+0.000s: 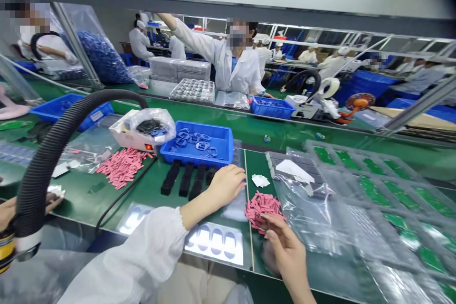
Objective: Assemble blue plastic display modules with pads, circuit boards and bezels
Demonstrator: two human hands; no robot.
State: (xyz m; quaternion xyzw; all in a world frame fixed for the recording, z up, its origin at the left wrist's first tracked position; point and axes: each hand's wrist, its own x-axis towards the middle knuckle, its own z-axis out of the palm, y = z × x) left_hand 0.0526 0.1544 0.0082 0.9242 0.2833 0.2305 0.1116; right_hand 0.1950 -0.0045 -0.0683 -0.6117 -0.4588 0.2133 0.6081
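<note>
My left hand [227, 184] hovers just right of a blue tray [199, 156] holding several blue plastic frames. Its fingers are curled together with the tips turned down, and whatever they hold is hidden. At the edge of a pile of small pink strips [261, 205] is my right hand [288, 246]. Its thumb and bent forefinger are slightly apart, and the fingertips touch or nearly touch the strips. Small white pieces [260, 180] lie behind that pile. Black strap-like pieces [185, 180] lie in a row beneath the tray, left of my left hand.
Clear trays with green circuit boards [399, 190] fill the right side. Grey blocks [302, 175] lie on plastic film. A black flexible hose [53, 152] arches at left, near a larger pink heap [123, 167] and a co-worker's hand [53, 202]. Another person [235, 66] stands opposite.
</note>
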